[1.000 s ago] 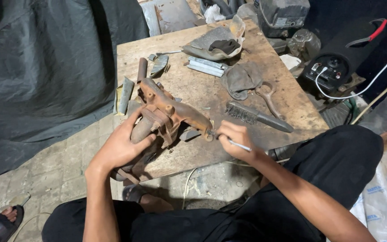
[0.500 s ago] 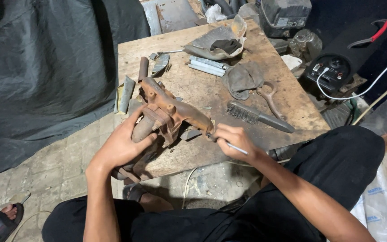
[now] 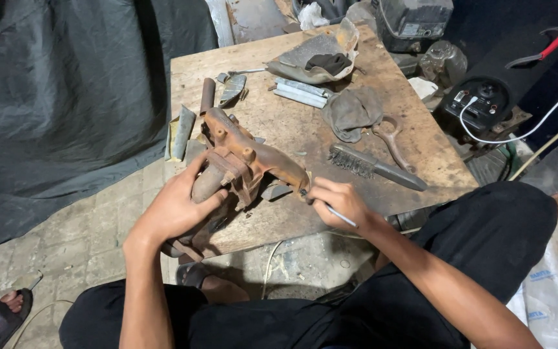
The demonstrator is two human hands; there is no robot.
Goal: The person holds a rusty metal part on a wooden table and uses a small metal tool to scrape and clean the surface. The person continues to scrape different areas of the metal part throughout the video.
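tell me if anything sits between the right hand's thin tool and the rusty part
Nothing visible does. The right hand holds the thin metal tool with its tip right at the end of the rusty metal part, which the left hand grips.

A white plastic sack (image 3: 553, 294) with blue printing lies on the floor at the lower right, just beside the person's black-clad knee and well below the wooden surface (image 3: 408, 139). Past the far right corner of that surface stands a dark boxy machine (image 3: 414, 19); on its front sits a small pale rectangular label (image 3: 410, 29), too small to read. Right of the surface, a black cylindrical device shows a small dark panel (image 3: 476, 97) with a pale sticker and round knobs.
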